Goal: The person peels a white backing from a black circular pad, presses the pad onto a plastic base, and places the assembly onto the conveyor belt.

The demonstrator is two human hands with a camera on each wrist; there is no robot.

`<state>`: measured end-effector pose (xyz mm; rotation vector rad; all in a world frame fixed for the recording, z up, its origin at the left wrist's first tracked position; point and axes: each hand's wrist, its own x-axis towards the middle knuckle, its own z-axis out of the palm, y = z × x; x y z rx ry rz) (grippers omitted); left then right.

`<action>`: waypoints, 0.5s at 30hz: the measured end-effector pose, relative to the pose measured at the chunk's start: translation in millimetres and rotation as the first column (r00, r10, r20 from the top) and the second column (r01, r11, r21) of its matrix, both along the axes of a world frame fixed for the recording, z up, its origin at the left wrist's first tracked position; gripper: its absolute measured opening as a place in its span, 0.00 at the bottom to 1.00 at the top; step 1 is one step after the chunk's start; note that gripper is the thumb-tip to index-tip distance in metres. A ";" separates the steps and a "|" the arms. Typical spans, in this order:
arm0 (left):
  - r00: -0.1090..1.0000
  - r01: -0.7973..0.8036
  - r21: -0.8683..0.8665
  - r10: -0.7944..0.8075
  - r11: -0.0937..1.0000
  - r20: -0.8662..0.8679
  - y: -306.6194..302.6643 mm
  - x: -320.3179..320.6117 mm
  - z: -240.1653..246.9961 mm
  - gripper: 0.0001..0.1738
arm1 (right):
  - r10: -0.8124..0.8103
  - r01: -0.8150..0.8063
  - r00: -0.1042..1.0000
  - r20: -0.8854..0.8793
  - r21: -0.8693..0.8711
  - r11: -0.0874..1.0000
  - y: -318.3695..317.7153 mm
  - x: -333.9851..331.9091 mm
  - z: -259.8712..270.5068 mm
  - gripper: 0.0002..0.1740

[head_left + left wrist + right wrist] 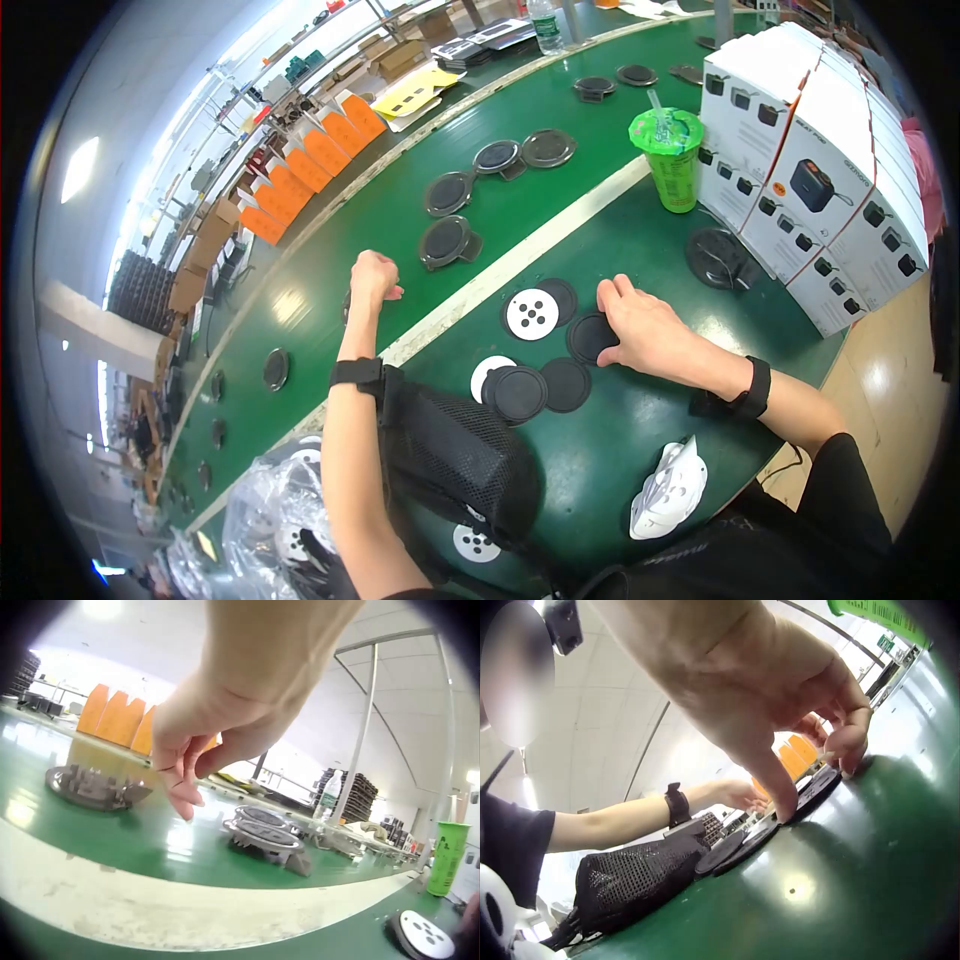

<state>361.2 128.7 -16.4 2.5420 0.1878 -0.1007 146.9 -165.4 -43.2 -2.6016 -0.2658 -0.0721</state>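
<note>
Above the green belt (400, 195), left hand (374, 277) loose, apparently empty — right hand (643, 328) pinching a black disc (590, 339).

a green worktop (590, 460) fills the near ground, with a pale strip (560, 220) dividing it from a long green bench (380, 215). beyond the far edge, metal shelving (330, 45) carries cardboard boxes (397, 60), and dark trays (145, 290) stand stacked. slim upright posts (364, 727) rise towards a whitish panelled ceiling (420, 682). a bright lamp (80, 168) glows overhead, its kind of light glaring off the green surfaces. the floor (890, 400) is beige and glossy.
</note>
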 end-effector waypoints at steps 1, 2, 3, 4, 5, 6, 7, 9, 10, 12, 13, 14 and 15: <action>0.996 0.092 0.043 -0.092 0.995 -0.009 -8.0 -10.8 11.9 0.12 | -0.003 0.008 0.998 -0.066 0.074 0.997 -3.6 1.2 1.7 0.26; 0.984 0.180 0.086 -0.179 0.980 -0.021 -18.1 -25.2 27.4 0.12 | 0.003 0.016 0.991 -0.131 0.146 0.989 -8.8 4.7 5.7 0.24; 0.963 0.269 0.270 -0.265 0.925 -0.052 -33.6 -45.5 48.2 0.15 | 0.018 0.024 0.981 -0.193 0.217 0.976 -14.2 8.3 10.3 0.23; 0.866 0.367 0.437 -0.473 0.821 0.161 -48.4 -81.2 63.3 0.16 | 0.043 0.031 0.966 -0.254 0.282 0.959 -21.0 8.6 16.2 0.19; 0.845 0.400 0.380 -0.497 0.834 0.200 -71.8 -121.5 81.6 0.17 | 0.084 0.082 0.951 -0.296 0.508 0.858 -26.5 1.3 25.2 0.16; 0.870 0.394 0.389 -0.474 0.833 0.133 -101.2 -162.5 98.4 0.15 | 0.108 0.117 0.945 -0.308 0.627 0.770 -28.2 -10.0 41.2 0.15; 0.721 0.604 0.408 -0.688 0.684 0.085 -114.9 -201.2 108.5 0.14 | 0.076 0.116 0.967 -0.244 0.685 0.719 -26.7 -24.9 55.2 0.15; 0.672 0.569 0.478 -0.713 0.669 0.198 -146.5 -269.3 92.3 0.32 | -0.001 0.066 0.996 -0.084 0.773 0.631 -14.3 -58.7 78.2 0.13; 0.512 0.528 0.593 -0.785 0.608 0.349 -149.6 -293.9 85.0 0.31 | -0.038 0.063 0.998 -0.050 0.804 0.591 -10.9 -74.1 75.5 0.11; 0.479 0.691 0.348 -0.762 0.633 0.435 -151.2 -309.2 81.7 0.33 | -0.047 -0.001 0.999 0.027 0.876 0.483 -2.9 -99.4 79.1 0.12; 0.456 0.744 0.250 -0.744 0.619 0.488 -148.7 -312.1 83.2 0.34 | -0.043 -0.075 0.992 0.114 0.851 0.520 -5.5 -106.3 75.9 0.12; 0.493 0.806 0.038 -0.706 0.590 0.509 -145.4 -312.6 82.5 0.36 | 0.020 -0.145 0.987 0.158 0.836 0.529 -9.6 -109.3 78.7 0.13; 0.533 0.832 -0.175 -0.670 0.527 0.517 -141.1 -311.0 79.8 0.40 | 0.085 -0.218 0.976 0.203 0.848 0.484 -8.5 -109.6 78.8 0.12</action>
